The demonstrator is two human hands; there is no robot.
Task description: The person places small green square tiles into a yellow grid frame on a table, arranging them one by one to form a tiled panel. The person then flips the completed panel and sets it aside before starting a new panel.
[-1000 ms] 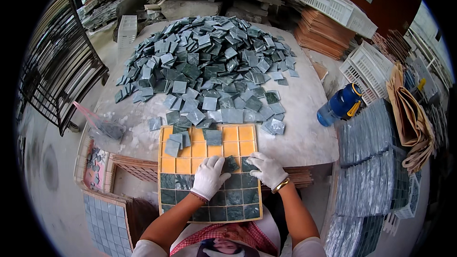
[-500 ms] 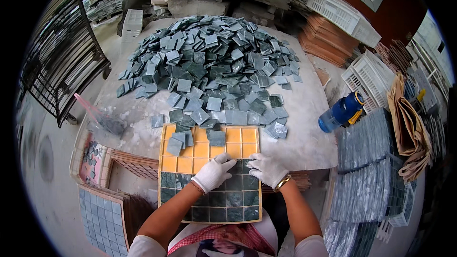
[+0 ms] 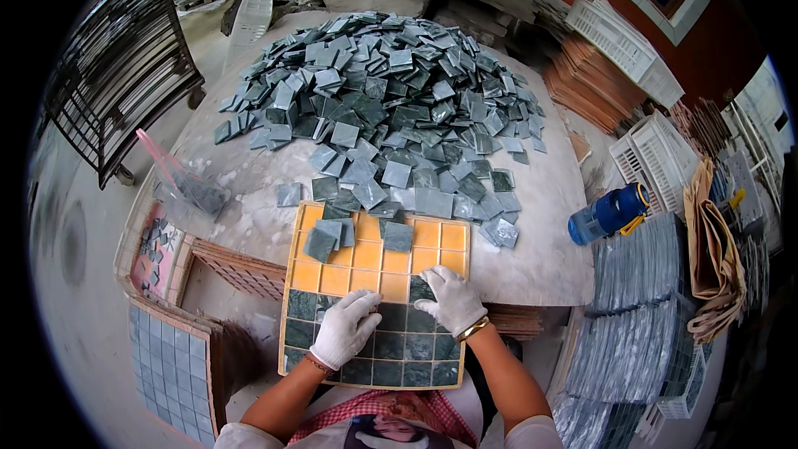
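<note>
A shallow grid tray (image 3: 290,283) with yellow cells lies before me, its near rows filled with dark green stone tiles (image 3: 390,345). My left hand (image 3: 347,328), in a white glove, rests over the tiles at the left; its fingers and thumb are slightly apart, with nothing visible between them. My right hand (image 3: 453,301), also gloved, has thumb and fingers closed around the edges of a single dark tile (image 3: 421,289) in the row above the filled ones. Some loose tiles (image 3: 398,237) lie on the tray's far cells.
A large heap of loose tiles (image 3: 374,108) covers the pale table (image 3: 532,258) beyond the tray. A blue bottle (image 3: 607,212) stands at right, beside stacked tile sheets (image 3: 628,308). White crates (image 3: 657,154) are farther back. Tiled panels (image 3: 170,366) stand at lower left.
My left hand has drawn back left and nearer, away from the right hand. My right hand stays by the dark tile, which now shows more fully. The view has shifted slightly.
</note>
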